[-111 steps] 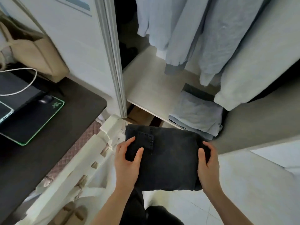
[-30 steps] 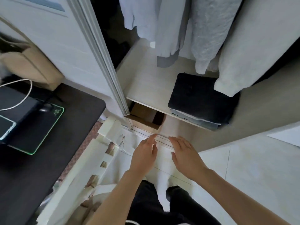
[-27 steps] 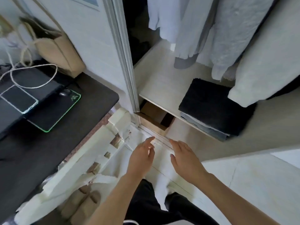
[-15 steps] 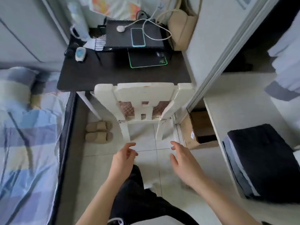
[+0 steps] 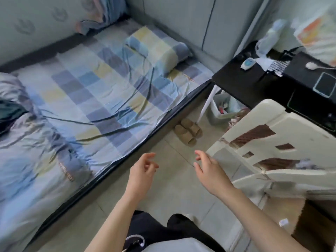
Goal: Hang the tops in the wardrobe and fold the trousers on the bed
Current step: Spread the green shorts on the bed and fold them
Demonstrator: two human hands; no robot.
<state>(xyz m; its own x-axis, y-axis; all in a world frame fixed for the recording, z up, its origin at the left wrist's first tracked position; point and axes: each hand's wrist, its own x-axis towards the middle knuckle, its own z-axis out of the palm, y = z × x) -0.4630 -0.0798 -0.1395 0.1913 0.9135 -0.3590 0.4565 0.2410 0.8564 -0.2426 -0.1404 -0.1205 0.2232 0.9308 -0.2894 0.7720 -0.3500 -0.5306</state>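
Note:
The bed (image 5: 94, 99) with its blue, yellow and grey checked sheet fills the left and upper part of the view. A dark garment (image 5: 9, 111) lies at the bed's far left edge, half hidden among grey bedding. My left hand (image 5: 143, 170) hangs over the tiled floor beside the bed frame, fingers loosely curled and holding nothing. My right hand (image 5: 207, 168) is a little to its right, also empty with relaxed fingers, close to the white chair (image 5: 269, 142). The wardrobe is out of view.
A checked pillow (image 5: 160, 46) lies at the head of the bed. A black desk (image 5: 241, 79) with a phone (image 5: 324, 87) stands at right. Beige slippers (image 5: 189, 131) and a bin (image 5: 221, 108) sit on the floor under it.
The folded black trousers were set on the wardrobe shelf and let go. The view then swung left from the wardrobe past the desk to the bed; both hands stay empty.

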